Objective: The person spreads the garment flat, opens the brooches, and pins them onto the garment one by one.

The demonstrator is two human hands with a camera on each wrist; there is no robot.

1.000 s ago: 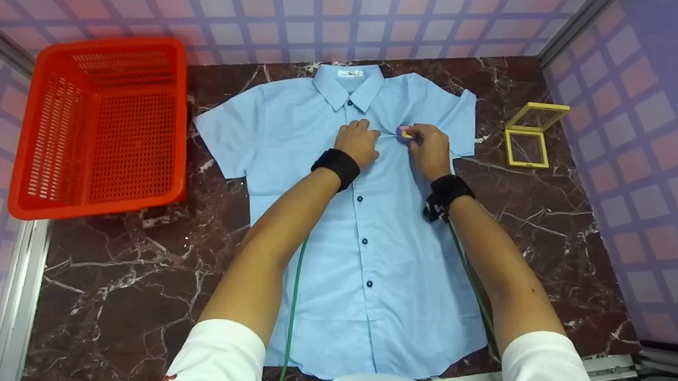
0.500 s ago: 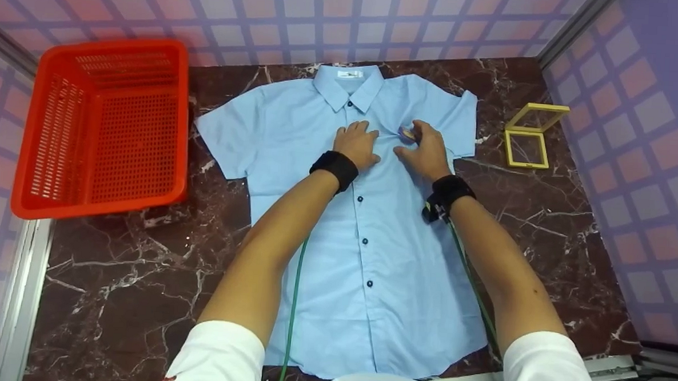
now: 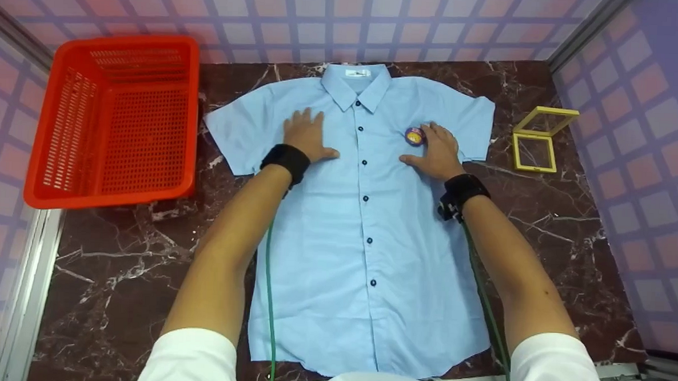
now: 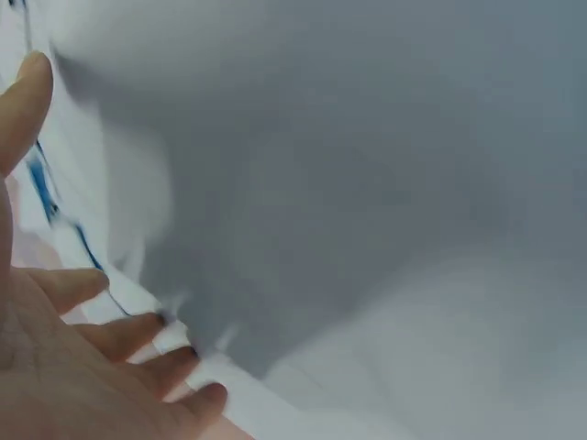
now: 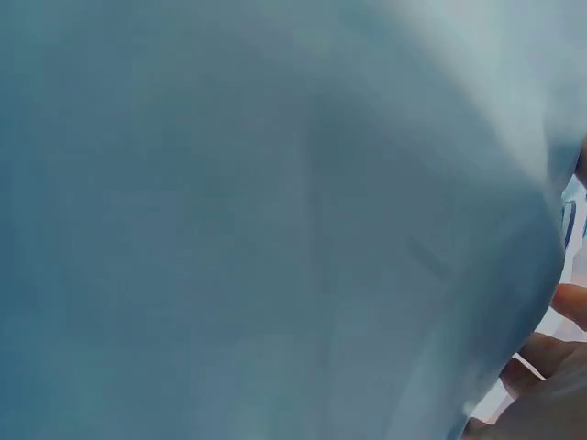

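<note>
A light blue short-sleeved shirt [image 3: 325, 241] lies spread flat, collar away from me, with dark buttons down its front. On the chest, right of the button line, sits a round purple badge [image 3: 414, 136] with a yellow picture. My right hand [image 3: 439, 155] rests on the cloth, fingertips right at the badge's edge, thumb spread. My left hand [image 3: 307, 136] lies on the other side of the chest, fingers spread and straight. Its extended fingers [image 4: 138, 339] show in the left wrist view too. In the right wrist view, cloth fills most of the picture.
A red plastic basket [image 3: 190, 121] stands at the left. On the right, a small yellow frame [image 3: 534, 169] with a clear window stands hinged open on the dark marbled table [image 3: 128, 296]. Purple patterned walls surround the table. Green cables [image 3: 271, 302] trail from both wrists across the shirt.
My right fingers have let go of the badge, which now lies flatter on the shirt. My left hand has moved left, away from the button line. The view has shifted slightly.
</note>
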